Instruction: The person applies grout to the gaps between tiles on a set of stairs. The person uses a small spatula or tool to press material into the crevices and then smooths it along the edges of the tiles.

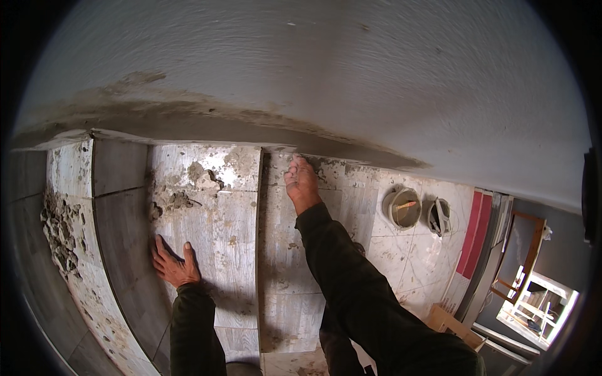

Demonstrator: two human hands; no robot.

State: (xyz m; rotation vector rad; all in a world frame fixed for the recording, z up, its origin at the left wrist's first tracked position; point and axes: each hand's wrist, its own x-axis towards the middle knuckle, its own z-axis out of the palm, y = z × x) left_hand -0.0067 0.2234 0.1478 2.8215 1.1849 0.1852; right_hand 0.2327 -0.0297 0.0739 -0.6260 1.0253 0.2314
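I rest my left hand on a grey wood-look tiled step beside its riser, with fingers spread and holding nothing. Crumbs and lumps of mortar lie on the same step, above that hand. My right hand is farther forward, at the foot of the plastered wall over the lower step. Its fingers are curled; I cannot make out what, if anything, they hold. A band of damp grey mortar runs along the wall's bottom.
More mortar-spattered steps rise on the left. On the pale floor at right stand two buckets, one with a tool. Beyond are red-and-grey stacked panels, cardboard, a wooden frame and a bright opening.
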